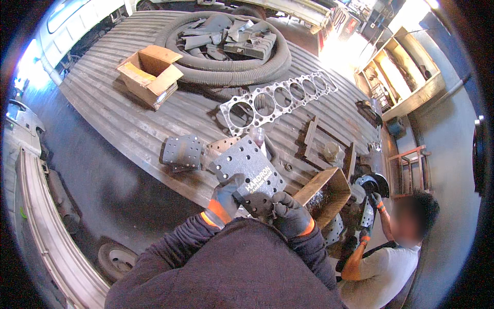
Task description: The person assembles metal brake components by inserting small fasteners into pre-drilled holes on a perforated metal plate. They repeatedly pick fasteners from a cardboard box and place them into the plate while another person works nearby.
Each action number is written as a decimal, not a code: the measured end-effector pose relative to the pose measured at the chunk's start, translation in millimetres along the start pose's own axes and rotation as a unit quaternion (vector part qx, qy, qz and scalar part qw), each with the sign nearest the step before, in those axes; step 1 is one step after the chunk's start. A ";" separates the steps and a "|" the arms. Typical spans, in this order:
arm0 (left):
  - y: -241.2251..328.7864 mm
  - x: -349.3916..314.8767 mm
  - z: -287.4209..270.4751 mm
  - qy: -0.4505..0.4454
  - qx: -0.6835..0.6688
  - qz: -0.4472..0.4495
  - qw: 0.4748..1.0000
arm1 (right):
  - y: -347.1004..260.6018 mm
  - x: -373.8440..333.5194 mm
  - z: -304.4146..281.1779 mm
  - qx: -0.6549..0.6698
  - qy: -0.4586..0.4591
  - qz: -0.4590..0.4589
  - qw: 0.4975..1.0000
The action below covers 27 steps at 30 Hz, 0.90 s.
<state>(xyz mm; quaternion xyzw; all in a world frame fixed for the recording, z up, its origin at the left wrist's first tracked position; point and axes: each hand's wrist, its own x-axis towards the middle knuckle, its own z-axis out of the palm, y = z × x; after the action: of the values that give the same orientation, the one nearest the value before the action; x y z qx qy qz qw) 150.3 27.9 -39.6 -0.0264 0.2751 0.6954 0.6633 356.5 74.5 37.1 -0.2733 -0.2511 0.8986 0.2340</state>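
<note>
A grey brake lining (237, 164) with several round holes and white lettering is tilted up in front of my body. My left hand (227, 198), in a dark glove with an orange cuff, is closed on its lower left edge. At the lower right edge, my gloved right hand (291, 213) has its fingers pinched together; whatever lies between them is too small to make out. Just beyond, a stack of similar brake linings (182, 151) rests on the corrugated surface, and a tan perforated piece (223, 144) is partly hidden behind the lining I hold.
An open metal box (325, 198) stands to my right; beyond it a co-worker (383, 262) handles a curved part. Farther off lie a long metal gasket (280, 102), a coiled grey hose (226, 76) around scrap parts, and a cardboard box (150, 77) on the corrugated surface (113, 103).
</note>
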 end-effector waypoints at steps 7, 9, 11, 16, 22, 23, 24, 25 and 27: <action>12.3 -7.2 9.5 -0.013 0.068 0.004 0.998 | -11.1 3.3 6.6 -0.240 0.047 -0.078 0.967; 14.1 -9.7 12.4 -0.002 0.091 -0.002 0.996 | -8.7 7.8 17.9 -0.367 0.084 -0.105 0.920; 11.3 -9.9 10.5 0.015 0.113 0.001 0.994 | 1.3 13.6 25.4 -0.382 0.097 -0.112 0.912; 6.7 -7.3 11.7 0.057 0.115 0.008 0.992 | 8.5 16.8 56.2 -0.532 0.107 -0.162 0.824; 1.9 0.6 2.2 0.034 0.099 0.002 0.994 | 14.5 26.6 43.4 -0.585 0.052 -0.228 0.776; -0.9 1.7 -4.0 0.029 0.107 0.010 0.994 | 14.6 27.3 42.5 -0.605 0.046 -0.246 0.756; 0.7 -1.9 -0.6 0.025 0.115 0.016 0.993 | 13.1 27.1 43.7 -0.609 0.044 -0.242 0.754; 1.8 -4.0 2.0 0.020 0.123 0.023 0.992 | 10.8 26.6 46.2 -0.614 0.043 -0.237 0.752; 3.1 -2.8 3.9 0.044 0.118 0.010 0.992 | 9.8 27.4 46.6 -0.603 0.035 -0.238 0.761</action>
<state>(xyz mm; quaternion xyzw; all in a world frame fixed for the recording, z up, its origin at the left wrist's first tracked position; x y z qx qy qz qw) 149.0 27.1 -34.0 0.0242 0.3847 0.6625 0.6423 305.1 67.2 54.9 -0.3206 -0.7896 0.4669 0.2361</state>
